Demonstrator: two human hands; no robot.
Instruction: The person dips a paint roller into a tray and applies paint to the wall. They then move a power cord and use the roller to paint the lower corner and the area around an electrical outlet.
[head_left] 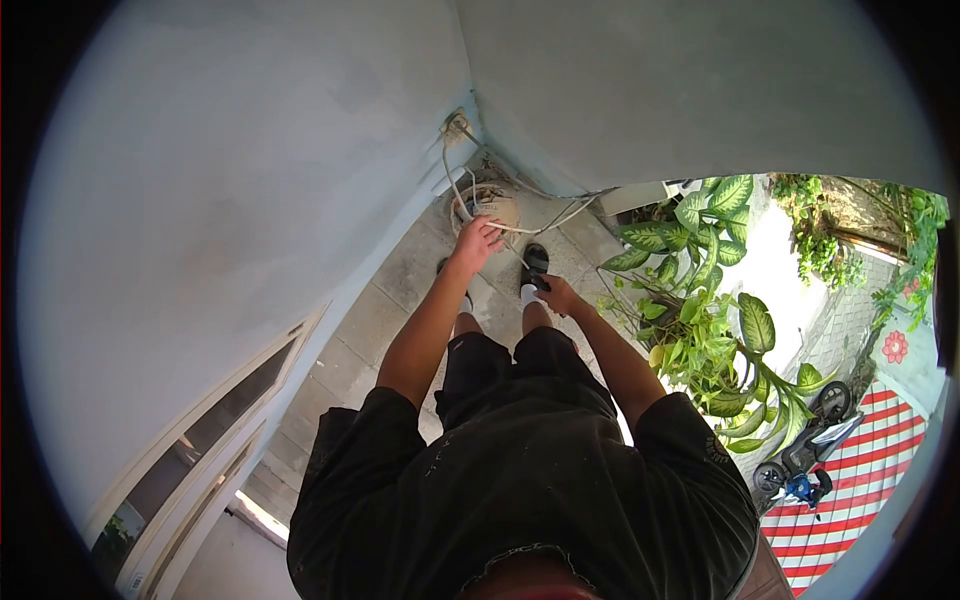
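My left hand [478,240] is at the white cable [525,230], beside a round, worn object [492,205] on the floor. Its fingers are partly spread and touch the cable. The cable runs from a rough hole [457,128] low in the wall corner, loops past the round object and goes off to the right. Lower and to the right, my right hand [556,295] is closed around a dark tool, mostly hidden by the fingers, near my right sandal [535,262]. A thin light strand reaches down toward that tool.
Pale walls [250,180] meet in a corner ahead of me. Leafy potted plants [690,330] stand close on the right. Farther right are a scooter [800,470] and a red-and-white striped surface [870,470]. Window frames [200,470] line the left wall.
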